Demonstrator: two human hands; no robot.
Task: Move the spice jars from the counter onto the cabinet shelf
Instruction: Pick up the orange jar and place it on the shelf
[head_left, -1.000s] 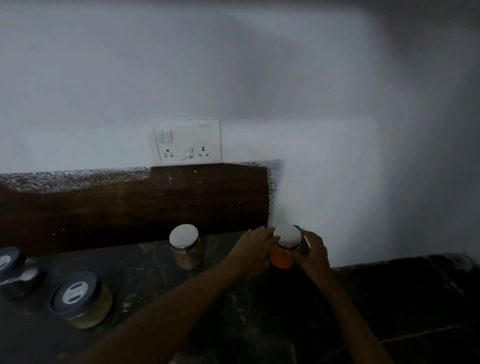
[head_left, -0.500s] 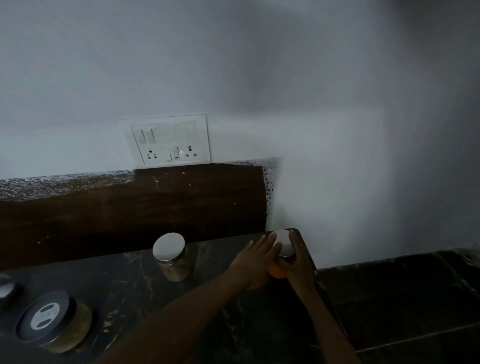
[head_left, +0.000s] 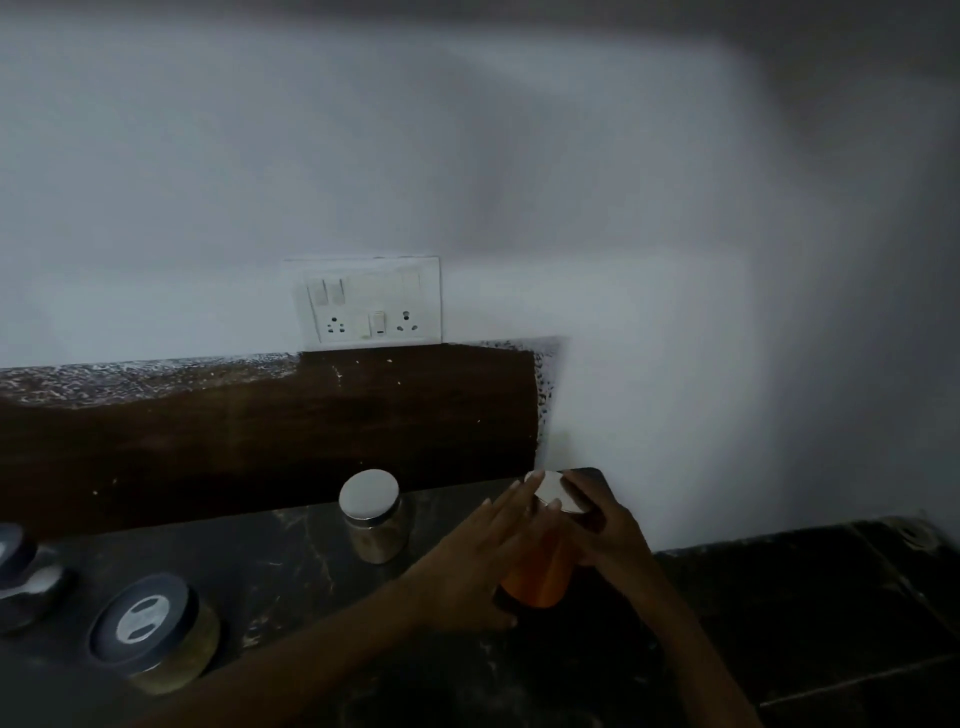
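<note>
- Orange jar (head_left: 537, 577): at the far right end of the counter (head_left: 291, 571), near the corner where the counter meets the white wall (head_left: 675, 260). Pale round lid (head_left: 558, 493) is on.
- The dim, blurred frame does not show whether the jar's base sits on the counter or is just off it.
- Left hand (head_left: 478, 561): fingers nearly straight, laid flat along the jar's left side, with the fingertips reaching the lid edge. It presses on the jar rather than wrapping it.
- Right hand (head_left: 608, 530): wrapped round the jar's right side just below the lid, fingers curled in a grip.
- The jar is held between the two hands, with the orange body visible in the gap.
- Second jar (head_left: 371, 514): silver lid, brownish contents, upright on the counter to the left of the orange jar and apart from both hands.
- Dark-lidded jar (head_left: 156, 631): pale contents, on the counter near the left foreground, well apart from the hands.
- Another dark-lidded container (head_left: 21, 577) is cut off at the left edge, with no detail readable.
- Brown backsplash (head_left: 260, 441) runs behind the counter, and a white switch plate (head_left: 371, 301) sits directly above it.
- Dark tiled surface (head_left: 831, 623) lies to the right of the counter.
</note>
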